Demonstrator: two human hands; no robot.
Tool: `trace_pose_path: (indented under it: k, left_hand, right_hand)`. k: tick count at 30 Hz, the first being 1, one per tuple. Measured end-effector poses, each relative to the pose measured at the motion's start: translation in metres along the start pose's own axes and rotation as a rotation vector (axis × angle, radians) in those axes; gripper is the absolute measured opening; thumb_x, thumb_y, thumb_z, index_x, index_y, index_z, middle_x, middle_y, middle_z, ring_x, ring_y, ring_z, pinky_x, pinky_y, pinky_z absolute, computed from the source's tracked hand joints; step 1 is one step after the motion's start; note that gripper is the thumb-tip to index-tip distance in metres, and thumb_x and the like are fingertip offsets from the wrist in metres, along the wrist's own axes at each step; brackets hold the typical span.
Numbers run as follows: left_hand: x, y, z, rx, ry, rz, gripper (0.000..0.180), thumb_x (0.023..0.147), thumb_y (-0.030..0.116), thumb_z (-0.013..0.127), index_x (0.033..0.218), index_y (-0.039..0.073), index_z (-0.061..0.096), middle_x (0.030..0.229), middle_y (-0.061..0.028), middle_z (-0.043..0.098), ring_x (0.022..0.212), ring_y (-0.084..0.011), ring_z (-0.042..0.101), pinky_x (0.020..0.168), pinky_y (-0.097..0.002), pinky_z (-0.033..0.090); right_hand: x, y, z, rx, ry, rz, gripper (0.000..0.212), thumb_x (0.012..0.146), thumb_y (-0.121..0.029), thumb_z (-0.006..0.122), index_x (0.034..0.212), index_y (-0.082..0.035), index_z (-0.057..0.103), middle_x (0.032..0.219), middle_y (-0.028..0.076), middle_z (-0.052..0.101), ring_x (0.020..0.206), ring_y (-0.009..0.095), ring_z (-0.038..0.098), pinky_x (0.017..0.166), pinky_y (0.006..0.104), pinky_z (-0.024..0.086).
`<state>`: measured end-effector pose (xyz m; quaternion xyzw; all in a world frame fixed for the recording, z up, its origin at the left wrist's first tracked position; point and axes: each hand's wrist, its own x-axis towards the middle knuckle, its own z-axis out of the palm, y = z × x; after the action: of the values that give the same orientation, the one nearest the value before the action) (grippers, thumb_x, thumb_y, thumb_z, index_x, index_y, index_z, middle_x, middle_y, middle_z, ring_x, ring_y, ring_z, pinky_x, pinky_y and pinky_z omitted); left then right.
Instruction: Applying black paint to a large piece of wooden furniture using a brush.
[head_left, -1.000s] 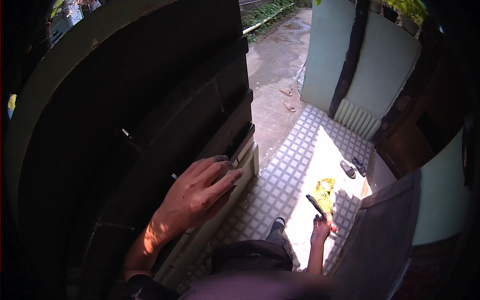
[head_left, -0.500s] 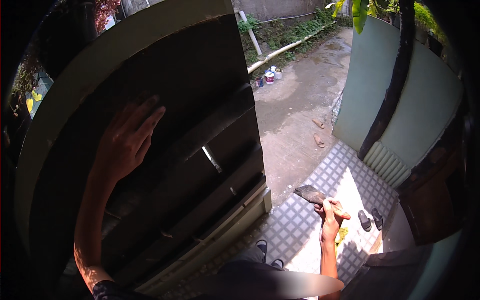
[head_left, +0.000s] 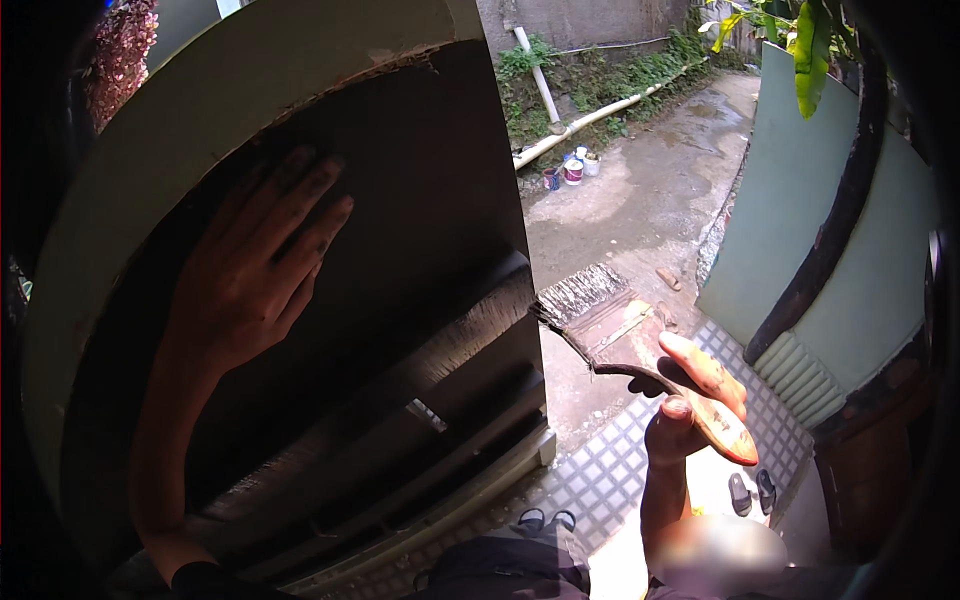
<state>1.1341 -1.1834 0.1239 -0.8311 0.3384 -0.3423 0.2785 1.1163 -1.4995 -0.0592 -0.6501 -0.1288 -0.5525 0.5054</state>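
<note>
A wide paintbrush (head_left: 618,335) with worn, dark-stained bristles and a wooden handle is gripped in my right hand (head_left: 678,425). Its bristle end points up and left, close to the free edge of a dark brown door (head_left: 430,150). My left hand (head_left: 250,270) lies flat in shadow against that door, fingers extended and holding nothing. A pale curved frame (head_left: 100,230) borders the panel above and left of the hand. Lower down, the panel has slats with a small gap of light between them.
Several small paint cans (head_left: 573,172) stand on the concrete path (head_left: 640,215). A pale green wall (head_left: 800,200) with a dark post (head_left: 830,230) rises at right. Dark sandals (head_left: 740,493) rest on the checkered tile floor (head_left: 600,470). A long pipe (head_left: 590,120) runs behind.
The paintbrush in my right hand has come up from low over the tiles to near the door's edge. My left hand stays spread on the door; the view has shifted slightly.
</note>
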Motion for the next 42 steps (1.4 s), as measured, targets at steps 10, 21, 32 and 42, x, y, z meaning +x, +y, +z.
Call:
trace_pose_path:
  k: [10, 21, 32, 42]
  left_hand:
    - [0.004, -0.004, -0.014, 0.125, -0.139, -0.085, 0.059, 0.075, 0.008, 0.07, 0.132, 0.015, 0.057, 0.147, -0.0051, 0.044, 0.136, -0.0292, 0.042, 0.109, -0.0486, 0.038]
    - [0.0, -0.005, -0.008, 0.14, -0.109, -0.081, 0.064, 0.071, 0.011, 0.072, 0.133, 0.017, 0.057, 0.146, -0.0052, 0.046, 0.135, -0.0292, 0.043, 0.109, -0.0494, 0.038]
    - [0.0, -0.005, -0.01, 0.158, -0.12, -0.089, 0.064, 0.068, 0.008, 0.069, 0.131, 0.017, 0.059, 0.143, -0.0065, 0.05, 0.132, -0.0336, 0.046, 0.107, -0.0534, 0.039]
    - [-0.001, -0.007, -0.012, 0.147, -0.135, -0.075, 0.062, 0.073, 0.007, 0.067, 0.133, 0.017, 0.056, 0.145, -0.0075, 0.047, 0.135, -0.0333, 0.043, 0.11, -0.0542, 0.035]
  right_hand:
    - [0.082, 0.023, 0.079, 0.253, -0.082, -0.289, 0.071, 0.088, -0.052, 0.062, 0.108, 0.016, 0.061, 0.099, 0.024, 0.068, 0.061, 0.025, 0.068, 0.053, 0.0298, 0.056]
    - [0.093, 0.022, 0.115, 0.266, -0.189, -0.376, 0.059, 0.084, -0.032, 0.075, 0.113, 0.017, 0.06, 0.108, 0.025, 0.067, 0.089, 0.031, 0.069, 0.071, 0.038, 0.061]
    - [0.072, 0.039, 0.118, 0.305, -0.137, -0.346, 0.029, 0.068, 0.003, 0.071, 0.096, 0.003, 0.071, 0.083, 0.011, 0.071, 0.067, 0.021, 0.065, 0.063, 0.0286, 0.053]
    - [0.088, 0.02, 0.089, 0.275, -0.11, -0.439, 0.029, 0.085, -0.02, 0.069, 0.099, 0.005, 0.07, 0.085, 0.015, 0.071, 0.065, 0.018, 0.061, 0.064, 0.0292, 0.049]
